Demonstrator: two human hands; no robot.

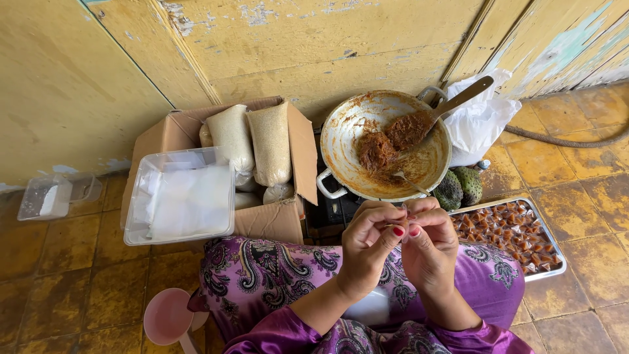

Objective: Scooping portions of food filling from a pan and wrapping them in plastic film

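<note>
Fingers of her left hand (368, 246) and right hand (427, 244) pinch 1 small wrapped sweet (404, 219) over her lap, many wrapped pieces already on the tray (552, 270), brown paste left in the pan (341, 141) beyond.

Peeling yellow plank wall (314, 39), worn ochre tiled floor (65, 262), daylight

The wok (383, 141) sits at upper centre of the frame with a spatula (458, 99) in it. Left of it stands a cardboard box (282, 219) holding sacks (270, 141), a plastic container (180, 196) resting on its left part. The tray of wrapped sweets (514, 236) lies at centre right on the floor (78, 275), the two hands (400, 246) together just left of it.
</note>
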